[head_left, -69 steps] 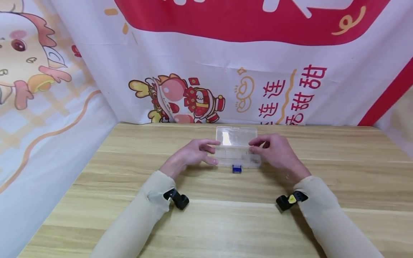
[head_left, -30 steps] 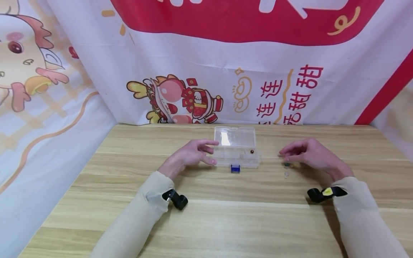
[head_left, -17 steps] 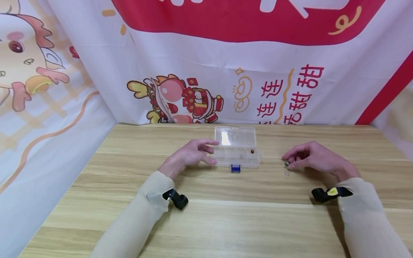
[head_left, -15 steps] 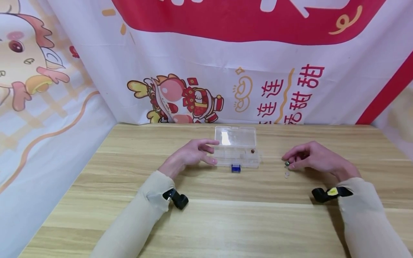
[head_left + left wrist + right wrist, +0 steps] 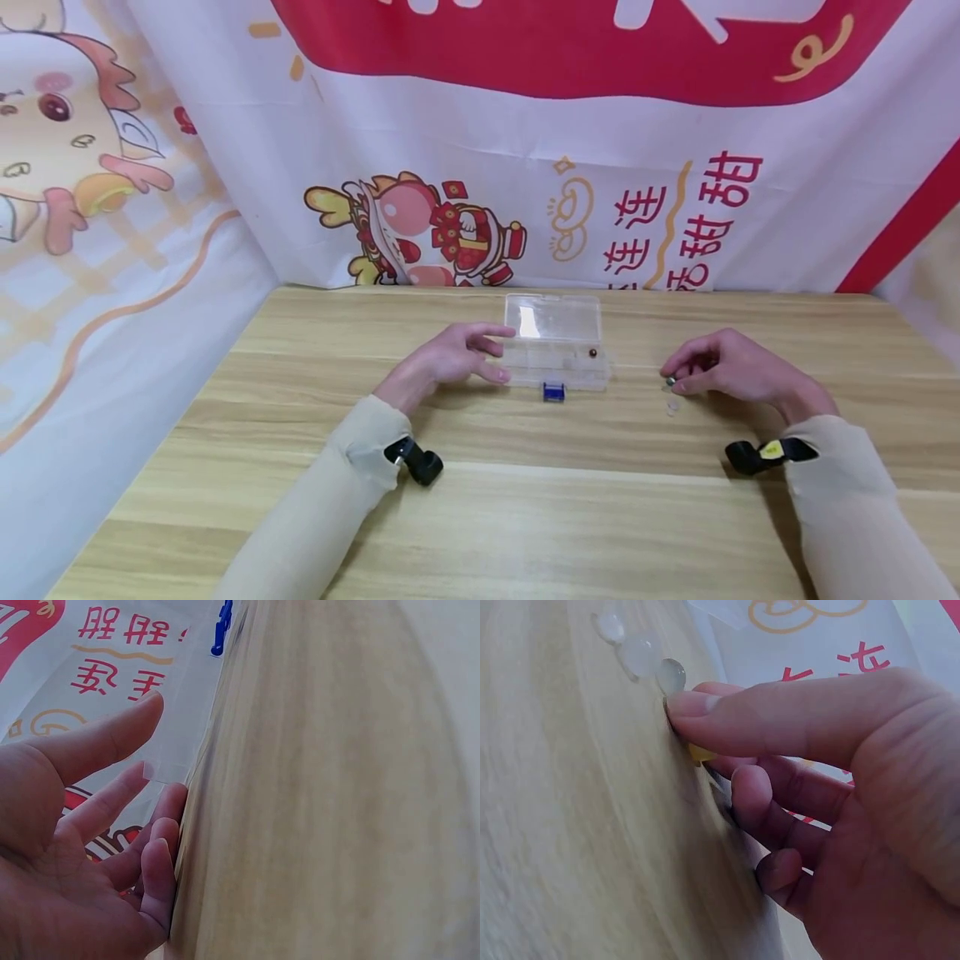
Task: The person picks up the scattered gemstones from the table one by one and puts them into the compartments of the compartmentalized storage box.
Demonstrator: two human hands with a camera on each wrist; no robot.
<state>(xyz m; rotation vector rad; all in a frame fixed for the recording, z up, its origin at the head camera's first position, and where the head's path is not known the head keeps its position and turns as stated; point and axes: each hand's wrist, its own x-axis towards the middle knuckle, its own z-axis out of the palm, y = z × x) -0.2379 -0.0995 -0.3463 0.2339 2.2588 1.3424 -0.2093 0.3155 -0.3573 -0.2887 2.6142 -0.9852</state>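
Note:
A clear plastic compartment box (image 5: 555, 358) stands with its lid (image 5: 555, 317) raised and its blue latch (image 5: 553, 392) hanging at the front. One brown bead (image 5: 592, 352) lies in its right part. At the box's left end is my left hand (image 5: 457, 354), fingers fairly straight, thumb and index fingertip by its front and lid edges. Off to the right, my right hand (image 5: 723, 371) pinches a small dark green bead (image 5: 670, 381) at table level. Clear round beads (image 5: 640, 655) lie beyond the thumb, with a greyish bead (image 5: 672, 677) closest. Something yellow (image 5: 700, 754) shows under the thumb, mostly hidden.
The wooden table (image 5: 480, 525) ends at a printed cloth backdrop (image 5: 450, 125). Another cloth (image 5: 135, 333) hangs on the left. A black wrist camera (image 5: 423, 467) sits on the left sleeve and another black camera (image 5: 742, 458) on the right one.
My right hand has left the box and moved right to the beads, its fingertips closing around the dark green one. The brown bead now shows in the box. My left hand stays put.

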